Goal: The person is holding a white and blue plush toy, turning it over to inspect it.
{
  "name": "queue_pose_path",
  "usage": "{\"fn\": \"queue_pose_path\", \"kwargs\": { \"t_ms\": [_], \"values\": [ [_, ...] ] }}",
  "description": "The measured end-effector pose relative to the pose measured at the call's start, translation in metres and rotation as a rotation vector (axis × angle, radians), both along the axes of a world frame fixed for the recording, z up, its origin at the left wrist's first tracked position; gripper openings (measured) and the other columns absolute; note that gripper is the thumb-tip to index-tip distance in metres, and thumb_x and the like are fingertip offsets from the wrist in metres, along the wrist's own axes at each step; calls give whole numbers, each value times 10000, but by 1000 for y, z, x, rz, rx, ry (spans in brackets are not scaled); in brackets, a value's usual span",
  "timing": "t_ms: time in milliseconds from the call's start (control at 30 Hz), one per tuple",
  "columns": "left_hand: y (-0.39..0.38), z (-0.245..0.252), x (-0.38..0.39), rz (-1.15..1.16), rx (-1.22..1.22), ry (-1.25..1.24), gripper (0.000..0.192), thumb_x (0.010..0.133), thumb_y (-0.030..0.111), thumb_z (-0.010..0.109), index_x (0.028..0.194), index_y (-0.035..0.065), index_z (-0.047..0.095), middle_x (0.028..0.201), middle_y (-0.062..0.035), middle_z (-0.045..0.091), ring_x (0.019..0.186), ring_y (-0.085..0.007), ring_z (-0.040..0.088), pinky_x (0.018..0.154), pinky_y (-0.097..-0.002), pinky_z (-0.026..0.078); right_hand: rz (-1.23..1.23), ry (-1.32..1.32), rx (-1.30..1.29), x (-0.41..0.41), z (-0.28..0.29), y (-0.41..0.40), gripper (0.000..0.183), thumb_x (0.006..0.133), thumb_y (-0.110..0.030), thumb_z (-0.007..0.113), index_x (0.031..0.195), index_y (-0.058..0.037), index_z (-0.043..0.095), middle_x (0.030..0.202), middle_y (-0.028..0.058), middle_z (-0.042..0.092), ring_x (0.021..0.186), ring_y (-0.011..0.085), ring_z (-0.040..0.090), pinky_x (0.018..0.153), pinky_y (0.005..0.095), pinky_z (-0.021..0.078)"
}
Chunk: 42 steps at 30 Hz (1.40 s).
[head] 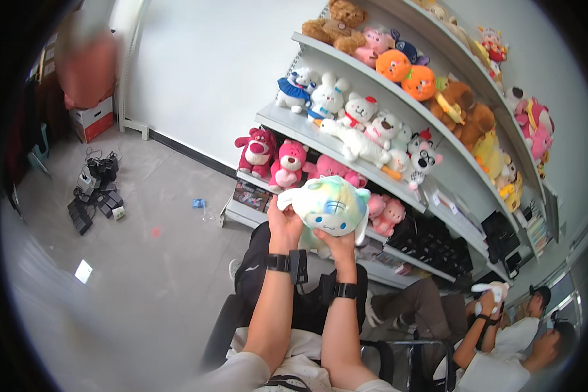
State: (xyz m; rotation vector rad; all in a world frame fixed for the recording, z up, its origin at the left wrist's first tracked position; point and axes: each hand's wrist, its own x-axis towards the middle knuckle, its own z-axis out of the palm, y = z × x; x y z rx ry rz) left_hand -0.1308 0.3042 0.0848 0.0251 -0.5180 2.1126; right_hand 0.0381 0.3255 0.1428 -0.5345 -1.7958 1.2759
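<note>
A pastel tie-dye plush toy (330, 206) with blue eyes, a small mouth and long white ears is held up above my lap, its face turned towards me. My left hand (285, 223) grips it at the side by one drooping ear. From below, my right hand (338, 245) holds it with the thumb just under the face. The fingers of both hands are partly hidden behind the toy. Each wrist carries a black strap, and a black box (298, 266) sits on the left one.
Metal shelves (294, 127) filled with plush toys stand ahead and to the right. Black adapters and cables (98, 188) lie on the floor at left, near a red-and-white carton (93, 120). Seated people are at lower right; one holds a white plush toy (487, 294).
</note>
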Motion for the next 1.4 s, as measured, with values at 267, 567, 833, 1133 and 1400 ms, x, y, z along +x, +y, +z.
{"fn": "queue_pose_path", "kwargs": {
  "t_ms": [267, 567, 833, 1133, 1400],
  "values": [
    [-9, 46, 18, 113, -413, 112, 379, 1049, 274, 484, 1296, 3, 580, 1226, -110, 651, 1142, -251, 607, 1056, -403, 451, -101, 169, 140, -27, 5, 44, 730, 705, -48, 882, 1357, -9, 555, 1229, 81, 671, 1101, 191, 651, 973, 329, 519],
    [2, 18, 14, 125, -747, 668, 404, 981, 266, 622, 1333, 67, 625, 1231, -21, 672, 1096, -160, 624, 948, -313, 457, -303, 219, 82, -67, 34, 72, 800, 770, -71, 847, 1460, -11, 446, 1327, 104, 602, 1179, 221, 602, 998, 351, 495],
    [3, -20, 12, -58, -743, 572, 466, 1033, 344, 539, 1419, 83, 540, 1354, -90, 666, 1214, -199, 624, 1028, -382, 426, -304, 162, 228, -102, 50, 141, 757, 771, -48, 856, 1424, 7, 476, 1331, 109, 601, 1176, 224, 602, 998, 352, 498],
    [19, -55, 32, -216, -658, 343, 430, 1043, 325, 501, 1355, 29, 514, 1342, -156, 640, 1183, -258, 627, 1024, -406, 484, -269, 157, 338, -162, 110, 223, 856, 633, -60, 962, 1368, -13, 524, 1288, 106, 650, 1161, 225, 639, 984, 361, 540],
    [30, -82, 29, -235, -710, 166, 369, 1040, 301, 463, 1304, 50, 524, 1299, -147, 651, 1131, -262, 643, 984, -415, 505, -205, 165, 460, -206, 157, 267, 749, 690, -100, 949, 1317, 21, 558, 1255, 121, 654, 1132, 216, 647, 959, 331, 544]
  ]
}}
